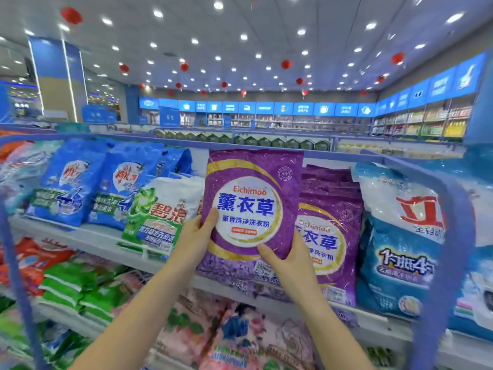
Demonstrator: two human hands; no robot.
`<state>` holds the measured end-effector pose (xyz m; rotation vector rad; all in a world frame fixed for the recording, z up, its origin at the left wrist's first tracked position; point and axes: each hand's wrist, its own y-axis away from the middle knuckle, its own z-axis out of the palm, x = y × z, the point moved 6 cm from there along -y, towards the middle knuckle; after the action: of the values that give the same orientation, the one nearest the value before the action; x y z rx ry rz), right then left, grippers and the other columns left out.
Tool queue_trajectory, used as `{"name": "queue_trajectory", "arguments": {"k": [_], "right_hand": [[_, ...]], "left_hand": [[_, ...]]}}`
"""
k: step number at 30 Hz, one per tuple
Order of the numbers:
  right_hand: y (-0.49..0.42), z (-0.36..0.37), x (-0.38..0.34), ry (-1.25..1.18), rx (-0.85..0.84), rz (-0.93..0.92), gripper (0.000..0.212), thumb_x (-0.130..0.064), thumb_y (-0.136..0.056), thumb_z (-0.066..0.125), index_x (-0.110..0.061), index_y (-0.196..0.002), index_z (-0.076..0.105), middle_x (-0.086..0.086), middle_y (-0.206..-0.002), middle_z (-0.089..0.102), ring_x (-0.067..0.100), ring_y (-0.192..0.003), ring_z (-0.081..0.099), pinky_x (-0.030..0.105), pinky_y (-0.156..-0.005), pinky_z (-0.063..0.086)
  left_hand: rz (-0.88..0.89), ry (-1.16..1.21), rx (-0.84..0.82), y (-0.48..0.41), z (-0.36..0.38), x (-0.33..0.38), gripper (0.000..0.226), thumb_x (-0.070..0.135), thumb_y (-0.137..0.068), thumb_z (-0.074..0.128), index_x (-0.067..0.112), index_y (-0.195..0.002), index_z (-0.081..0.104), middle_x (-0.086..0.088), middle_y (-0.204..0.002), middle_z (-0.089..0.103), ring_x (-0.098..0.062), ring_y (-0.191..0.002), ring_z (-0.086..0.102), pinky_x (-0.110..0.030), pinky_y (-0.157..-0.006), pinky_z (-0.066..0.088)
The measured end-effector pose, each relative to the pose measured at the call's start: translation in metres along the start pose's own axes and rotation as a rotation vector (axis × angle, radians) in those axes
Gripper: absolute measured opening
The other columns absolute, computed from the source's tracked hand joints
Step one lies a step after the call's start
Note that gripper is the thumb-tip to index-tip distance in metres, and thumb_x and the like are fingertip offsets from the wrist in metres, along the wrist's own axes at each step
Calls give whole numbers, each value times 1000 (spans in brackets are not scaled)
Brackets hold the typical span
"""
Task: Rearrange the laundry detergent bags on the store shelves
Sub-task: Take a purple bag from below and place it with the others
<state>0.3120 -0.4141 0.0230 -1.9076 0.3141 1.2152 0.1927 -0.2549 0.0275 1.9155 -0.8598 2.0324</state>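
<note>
The shelf unit [88, 236] filled the lower half of the frame, its blue rail [453, 209] curving down the right side. At the right of the upper shelf stood a large blue-and-white bag [400, 249] with red characters, upright and just beside a stack of purple bags [330, 236]. In the centre of the frame, a purple detergent bag [250, 204] marked Eichimoo was held upright in front of the shelf, its face to the camera, overlapping the left edge of the purple stack behind it. Left of centre, a green-and-white bag [160, 214] leaned on the same shelf, and further left two blue bags [69, 182] stood side by side, tilted back. On the shelf below, flat green packs [69, 287] lay piled at lower left, and pink bags [213, 329] lay at bottom centre. The left hand [196, 236] gripped the held bag's lower left edge, thumb on the front and fingers hidden behind. The right hand [285, 263] gripped its lower right corner, thumb laid across the front.
</note>
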Motion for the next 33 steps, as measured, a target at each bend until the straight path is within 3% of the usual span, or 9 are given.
{"name": "queue_trajectory", "arguments": {"k": [2, 5, 9, 12, 14, 20, 24, 27, 33], "right_hand": [[-8, 11, -1, 21, 18, 13, 59, -28, -82, 70, -24, -134, 42, -10, -127, 57, 2, -117, 52, 27, -101, 44], [-12, 21, -2, 53, 72, -11, 46, -22, -86, 68, -42, -119, 42, -28, -116, 54, -20, -104, 48, 3, -86, 40], [-10, 35, 4, 162, 134, 46, 53, -23, -88, 64, -28, -135, 38, -12, -131, 51, 3, -123, 44, 23, -104, 37], [-2, 44, 9, 258, 195, 51, 45, -26, -88, 64, -47, -116, 35, -35, -113, 48, -16, -102, 47, 0, -83, 36], [1, 46, 14, 301, 230, 78, 45, -28, -88, 63, -49, -110, 31, -40, -104, 45, -22, -92, 47, -1, -75, 36], [-13, 48, 19, 278, 256, 119, 50, -24, -90, 62, -43, -125, 32, -24, -125, 48, -7, -114, 45, 10, -92, 34], [-24, 46, 21, 289, 301, 112, 44, -22, -91, 61, -45, -120, 37, -19, -123, 51, -20, -107, 44, -4, -82, 34], [-26, 45, 23, 274, 292, 114, 47, -23, -91, 61, -25, -132, 40, -11, -126, 55, -13, -109, 48, 0, -82, 38], [-5, 28, 7, 261, 341, 95, 41, -19, -88, 64, -34, -122, 46, -19, -117, 60, -8, -106, 56, 12, -88, 47]], "left_hand": [[-17, 11, -4, -20, -5, -7, 33, 53, -90, 49, 26, -94, 67, 2, -99, 74, -21, -92, 70, -44, -88, 54], [-45, 25, -43, -39, -5, -17, 35, 54, -91, 47, 25, -100, 65, 2, -105, 71, -22, -99, 66, -45, -93, 51], [17, 62, -120, -48, -5, -27, 22, 49, -94, 44, 34, -87, 59, 15, -94, 67, -5, -88, 64, -23, -72, 52], [111, 38, -177, -47, -11, -33, 21, 48, -94, 43, 37, -86, 59, 23, -83, 71, 6, -79, 66, -10, -63, 50], [161, 40, -209, -47, -10, -36, 26, 49, -94, 42, 34, -88, 63, 32, -82, 69, 11, -77, 64, -4, -57, 45], [198, 106, -217, -63, 5, -37, 34, 53, -91, 41, 30, -86, 65, 20, -80, 72, 1, -77, 68, -19, -66, 52], [236, 134, -204, -73, 12, -27, 27, 49, -94, 42, 39, -78, 62, 25, -77, 70, 4, -74, 65, -24, -68, 55], [239, 137, -197, -74, 14, -22, 27, 46, -95, 42, 35, -79, 60, 19, -74, 70, 2, -73, 65, -23, -67, 54], [188, 176, -308, -57, 23, -24, 38, 44, -97, 39, 21, -115, 62, 6, -110, 69, -6, -101, 63, -27, -88, 51]]}}
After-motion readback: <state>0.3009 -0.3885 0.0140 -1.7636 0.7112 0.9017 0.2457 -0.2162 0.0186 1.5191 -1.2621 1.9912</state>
